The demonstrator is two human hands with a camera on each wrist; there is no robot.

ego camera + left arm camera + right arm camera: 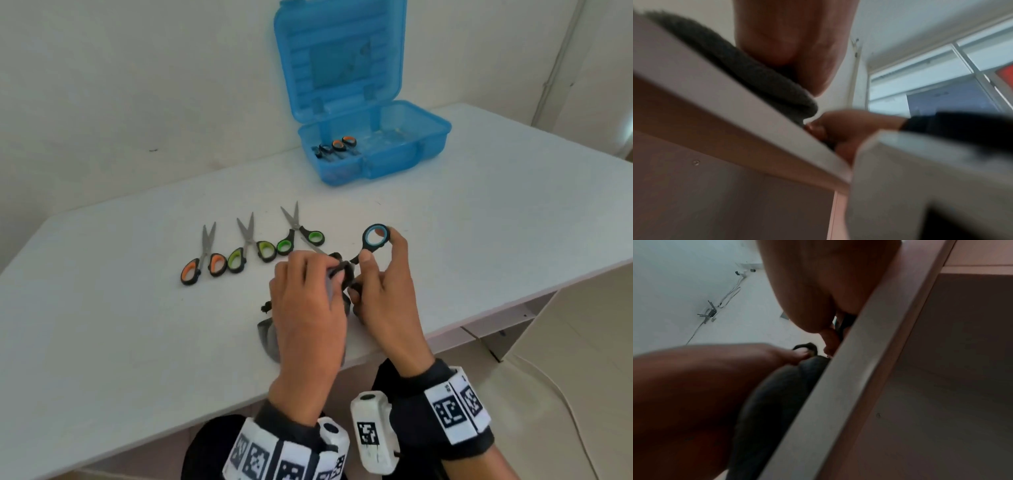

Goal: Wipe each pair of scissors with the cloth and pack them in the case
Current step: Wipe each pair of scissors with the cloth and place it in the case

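Note:
My right hand [376, 270] pinches the blue-handled scissors [375, 237] by the handle loops, over the white table. My left hand [308, 284] grips the dark grey cloth [269, 334] and wraps it around the blade, whose tip [313, 247] pokes out past the fingers. Three more pairs lie in a row on the table: orange-handled scissors [204, 260], yellow-green ones [251, 248] and bright green ones [298, 233]. Farther back stands the open blue case [373, 147] with orange-handled scissors [337, 145] inside. Both wrist views show the cloth [748, 76] [766, 410] at the table's edge.
The white table's front edge [445, 329] runs just under my wrists. The case's lid [342, 58] leans up against the wall. Bare tabletop lies left of the scissors row and right of my hands. A white cabinet [548, 325] stands below on the right.

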